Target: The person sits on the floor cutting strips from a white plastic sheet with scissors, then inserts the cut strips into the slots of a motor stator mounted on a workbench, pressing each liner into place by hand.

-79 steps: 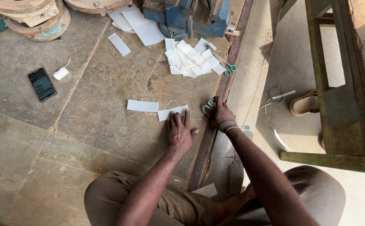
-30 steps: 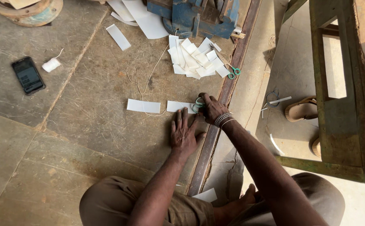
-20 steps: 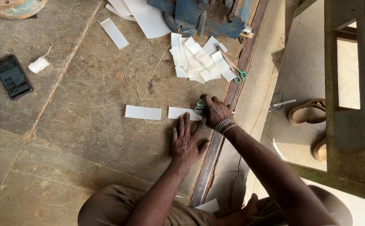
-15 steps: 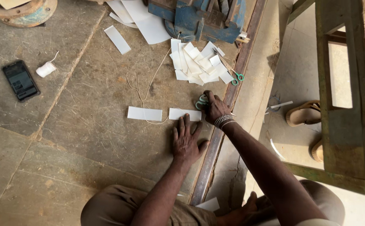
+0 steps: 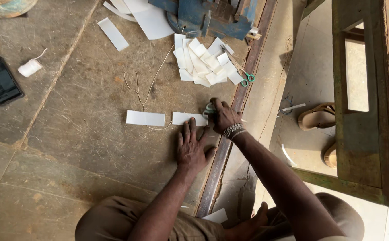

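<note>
Two white paper strips side by side on the stone floor [image 5: 69, 147]: left strip [image 5: 145, 118] free, right strip [image 5: 189, 118] just above the fingertips of the left hand [image 5: 192, 149]. Left hand flat, fingers spread, pressing the floor, closed on nothing. Right hand [image 5: 223, 117] closed around green-handled scissors [image 5: 209, 110] at the right end of the right strip; blades hidden, so cannot tell how far apart. One bracelet on that wrist. Further up, one loose pile of white cut pieces [image 5: 203, 64], too many to count, with a second pair of green scissors [image 5: 243, 76] at its edge. One single strip [image 5: 113, 34] near the top, larger sheets [image 5: 152, 20] beside. One black phone [image 5: 0, 80], one small white thread spool [image 5: 30, 68] at left. Two sandals [image 5: 317, 117] at right.
</note>
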Motion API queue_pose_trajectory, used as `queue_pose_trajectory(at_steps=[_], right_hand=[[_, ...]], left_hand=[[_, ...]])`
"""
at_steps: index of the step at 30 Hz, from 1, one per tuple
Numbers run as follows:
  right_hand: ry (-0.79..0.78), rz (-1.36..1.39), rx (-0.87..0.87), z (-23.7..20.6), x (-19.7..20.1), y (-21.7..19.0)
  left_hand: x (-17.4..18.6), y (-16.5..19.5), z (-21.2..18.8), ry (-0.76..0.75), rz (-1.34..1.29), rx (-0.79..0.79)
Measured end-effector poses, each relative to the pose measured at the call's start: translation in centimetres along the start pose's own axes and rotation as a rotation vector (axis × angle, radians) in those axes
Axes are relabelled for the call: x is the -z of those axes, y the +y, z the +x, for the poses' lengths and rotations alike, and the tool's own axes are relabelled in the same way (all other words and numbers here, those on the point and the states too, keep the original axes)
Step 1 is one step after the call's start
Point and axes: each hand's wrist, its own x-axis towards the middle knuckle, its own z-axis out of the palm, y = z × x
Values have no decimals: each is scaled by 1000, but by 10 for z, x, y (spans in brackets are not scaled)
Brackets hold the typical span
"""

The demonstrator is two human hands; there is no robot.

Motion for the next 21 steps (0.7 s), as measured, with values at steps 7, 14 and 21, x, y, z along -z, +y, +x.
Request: queue_pose_trajectory(at_steps=[7,14,21], right_hand=[[109,41,-27,8,6,-7],[110,232,-148,-36,-9,29],[88,250,-140,-55,-22,46]], left_hand=[[-1,8,2,9,114,24],[20,-40,-15,186,200,-161],[47,-13,17,10,-32,563]])
